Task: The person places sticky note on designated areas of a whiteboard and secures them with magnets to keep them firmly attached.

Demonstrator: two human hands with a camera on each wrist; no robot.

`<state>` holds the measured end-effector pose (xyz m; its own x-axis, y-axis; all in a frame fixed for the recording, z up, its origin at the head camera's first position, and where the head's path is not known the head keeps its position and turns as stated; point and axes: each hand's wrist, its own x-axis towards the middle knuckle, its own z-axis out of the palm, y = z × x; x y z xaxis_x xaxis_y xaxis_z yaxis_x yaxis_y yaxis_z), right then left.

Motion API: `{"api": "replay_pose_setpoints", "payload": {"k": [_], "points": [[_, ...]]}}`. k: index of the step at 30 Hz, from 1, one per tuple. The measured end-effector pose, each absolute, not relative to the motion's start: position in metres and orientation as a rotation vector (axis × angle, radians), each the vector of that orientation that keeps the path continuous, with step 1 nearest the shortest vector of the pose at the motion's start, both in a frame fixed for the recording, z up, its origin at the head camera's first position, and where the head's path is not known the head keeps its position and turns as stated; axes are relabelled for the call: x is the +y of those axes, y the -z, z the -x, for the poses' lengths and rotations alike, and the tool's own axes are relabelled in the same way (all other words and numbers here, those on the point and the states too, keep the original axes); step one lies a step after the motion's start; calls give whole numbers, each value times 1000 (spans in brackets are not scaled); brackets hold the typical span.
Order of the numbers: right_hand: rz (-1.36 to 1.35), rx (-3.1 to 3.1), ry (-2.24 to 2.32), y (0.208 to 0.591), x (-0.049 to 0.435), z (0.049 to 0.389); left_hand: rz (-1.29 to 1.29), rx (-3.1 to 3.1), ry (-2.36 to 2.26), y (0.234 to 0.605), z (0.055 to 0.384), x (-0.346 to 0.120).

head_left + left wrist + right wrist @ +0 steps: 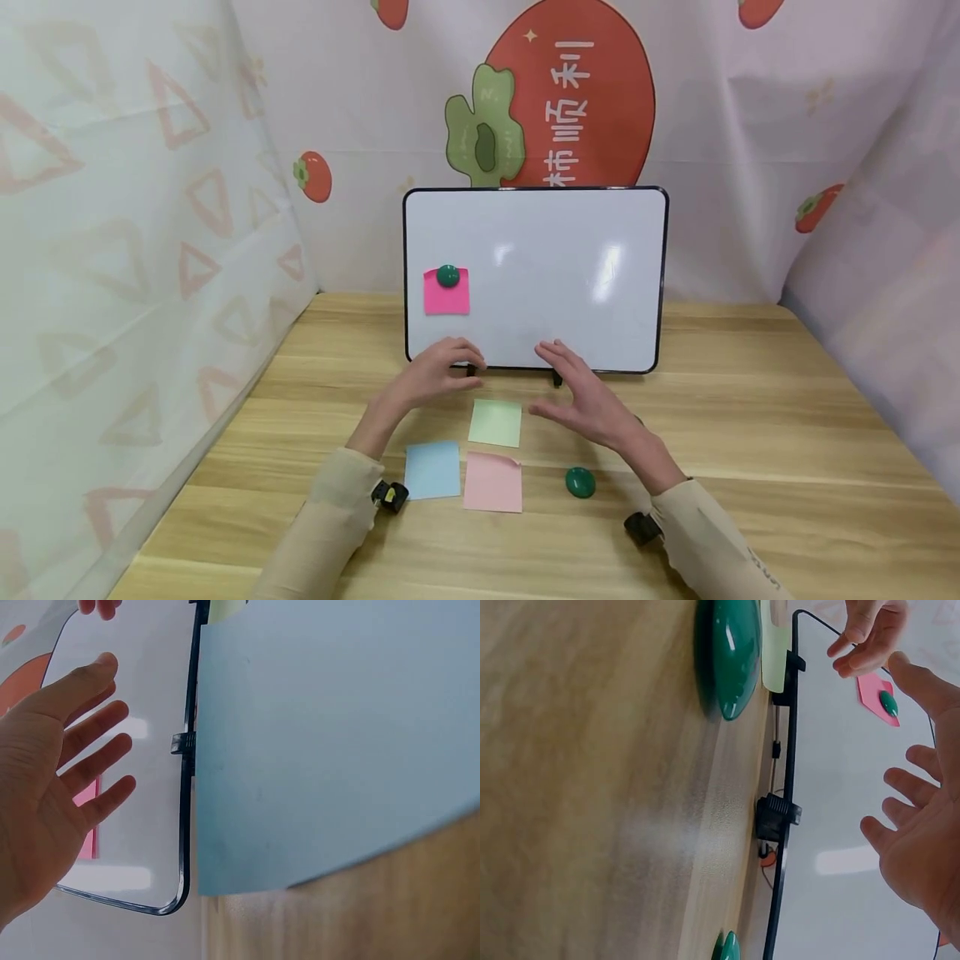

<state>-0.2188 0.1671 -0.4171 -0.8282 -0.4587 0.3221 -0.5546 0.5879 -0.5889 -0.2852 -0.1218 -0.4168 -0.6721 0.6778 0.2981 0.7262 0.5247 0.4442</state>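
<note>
Both hands hover in front of a whiteboard (pixel 540 275), holding nothing. My left hand (pixel 431 373) is near the board's lower left edge, its fingers loosely bent. To the right, my right hand (pixel 592 404) has spread fingers and a thumb held apart. A green sticky note (pixel 495 423) lies on the table between and below the hands. Nearer me are a blue sticky note (pixel 432 471) and a pink sticky note (pixel 492 483). On the board, a green magnet (pixel 447 276) overlaps the top of a bright pink sticky note (pixel 446 298).
A loose green magnet (pixel 581 482) lies on the wooden table (pixel 780 433), below the right hand. Another green magnet (pixel 730 946) shows at the bottom of the right wrist view. Black clip feet (pixel 776 816) support the board. A printed curtain (pixel 360 225) hangs behind and at the sides.
</note>
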Motion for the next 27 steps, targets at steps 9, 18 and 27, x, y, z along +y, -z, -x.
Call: {"api": "replay_pose_setpoints", "payload": {"k": [9,18,27], "points": [[-877,-2733,-1176,420,172,218,1122,-3017,822,416,280,-117],[-945,-2767,-1234,420,175,216,1129,-3086,872,420,281,-120],[-932,-2809,-1276,428,187,213,1130,-3190,914,422,278,-122]]}}
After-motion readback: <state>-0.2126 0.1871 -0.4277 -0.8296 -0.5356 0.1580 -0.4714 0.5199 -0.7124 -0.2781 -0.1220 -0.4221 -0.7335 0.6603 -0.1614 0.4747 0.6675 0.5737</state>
